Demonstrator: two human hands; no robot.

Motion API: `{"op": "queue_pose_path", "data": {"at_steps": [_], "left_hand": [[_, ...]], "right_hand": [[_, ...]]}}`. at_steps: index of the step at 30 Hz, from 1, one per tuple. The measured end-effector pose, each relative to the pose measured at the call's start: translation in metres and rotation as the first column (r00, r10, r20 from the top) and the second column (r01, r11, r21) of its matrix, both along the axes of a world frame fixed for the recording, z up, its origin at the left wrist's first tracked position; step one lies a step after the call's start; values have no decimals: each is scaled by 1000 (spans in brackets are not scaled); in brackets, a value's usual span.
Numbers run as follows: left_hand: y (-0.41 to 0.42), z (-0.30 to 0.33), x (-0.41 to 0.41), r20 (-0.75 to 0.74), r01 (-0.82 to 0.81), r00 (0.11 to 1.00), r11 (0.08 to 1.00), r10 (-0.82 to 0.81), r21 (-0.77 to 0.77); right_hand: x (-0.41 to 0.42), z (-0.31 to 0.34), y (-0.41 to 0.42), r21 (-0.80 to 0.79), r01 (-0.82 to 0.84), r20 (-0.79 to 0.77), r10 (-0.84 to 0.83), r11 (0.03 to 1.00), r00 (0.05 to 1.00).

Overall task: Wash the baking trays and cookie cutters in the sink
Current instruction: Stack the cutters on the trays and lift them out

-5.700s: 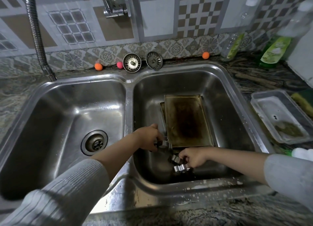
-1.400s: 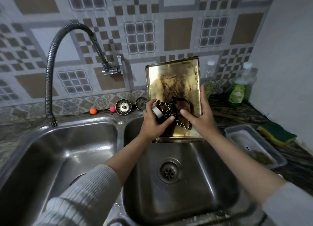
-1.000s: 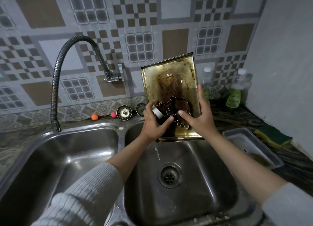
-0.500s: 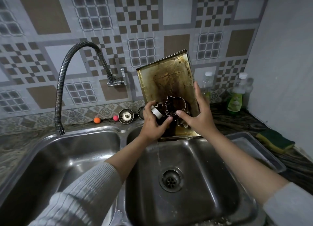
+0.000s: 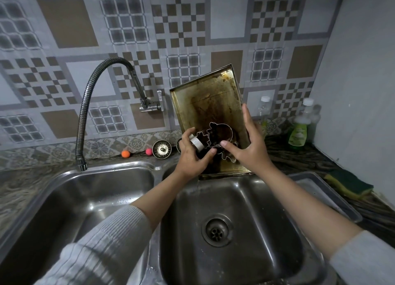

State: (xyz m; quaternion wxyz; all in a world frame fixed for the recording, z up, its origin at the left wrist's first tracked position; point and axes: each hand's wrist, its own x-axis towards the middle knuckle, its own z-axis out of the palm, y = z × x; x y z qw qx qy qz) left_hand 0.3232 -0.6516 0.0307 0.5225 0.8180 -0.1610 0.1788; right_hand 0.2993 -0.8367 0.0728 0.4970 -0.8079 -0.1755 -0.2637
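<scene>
I held the stained, brownish rectangular metal baking tray nearly upright over the far rim of the right-hand stainless steel sink basin. Compared with a second earlier it had tipped further left, and a thin stream of water ran off its low near corner into the basin. My left hand had its grip curled round the tray's lower left edge and a small silver round cookie cutter. My right hand gripped the right edge, thumb pinning the thin outline-shaped metal cookie cutters against the tray's face. I judged this was draining, so the scrubbing was yet to come. The curved flexible tap hung over the left basin.
</scene>
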Motion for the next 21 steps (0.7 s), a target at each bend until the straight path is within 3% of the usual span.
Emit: {"op": "queue_pose_path", "data": {"at_steps": [8,21], "left_hand": [[1,9,-3,-49,27,999,999,-25,29],[0,25,-1,36,8,999,999,-9,32]], "right_hand": [[1,1,0,-50,7,30,-6,999,1000],[1,22,2,-80,47,112,-38,996,993]]}}
